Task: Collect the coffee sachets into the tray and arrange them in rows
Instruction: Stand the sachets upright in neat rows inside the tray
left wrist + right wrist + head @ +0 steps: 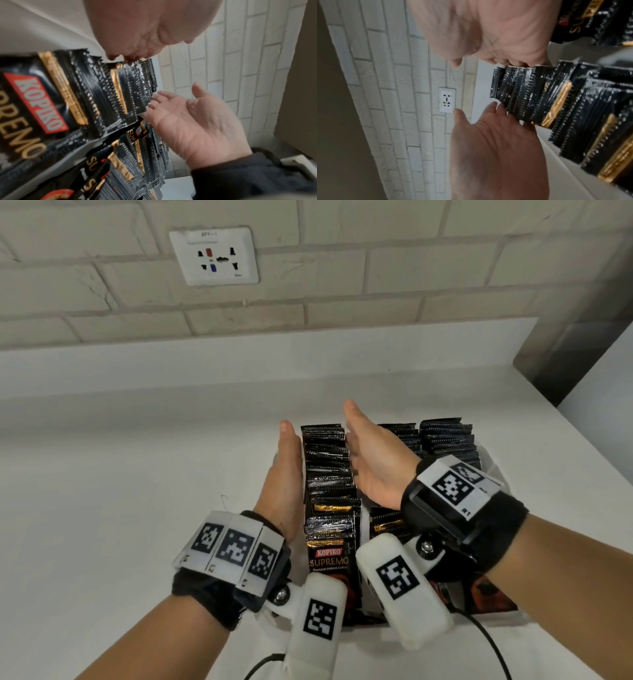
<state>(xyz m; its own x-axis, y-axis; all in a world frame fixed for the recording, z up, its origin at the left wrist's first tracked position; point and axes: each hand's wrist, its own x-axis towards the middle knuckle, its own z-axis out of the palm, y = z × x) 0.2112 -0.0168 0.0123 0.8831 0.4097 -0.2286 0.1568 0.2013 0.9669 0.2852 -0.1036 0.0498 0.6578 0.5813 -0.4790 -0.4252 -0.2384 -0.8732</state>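
A: Both hands are down at the tray [493, 470] now, and look how they're set: the left hand [284, 481] stands flat along the outside of the left row of coffee sachets [330, 484], fingers straight, nothing gripped.

B: And the right hand [373, 460] mirrors it on the other side of that row, palm turned inward, fingers out straight. Neither grip is clamped on anything; they work like two boards.

A: Squaring the row up, I'd say. From the left wrist view the fingertips [155, 97] of the right hand touch the sachets' serrated edges, which fits a sideways press rather than a pick.

B: The packets stand on edge, packed front to back, with the front one showing its label. Two more rows sit to the right, partly behind the right wrist.

A: The tray itself rests on the white table [137, 474], near the brick wall [342, 268] with its socket [214, 256].

B: I see no loose sachets on the table, so my read is that collecting is done and this is tidying.

A: Press too hard and that row could buckle upward.
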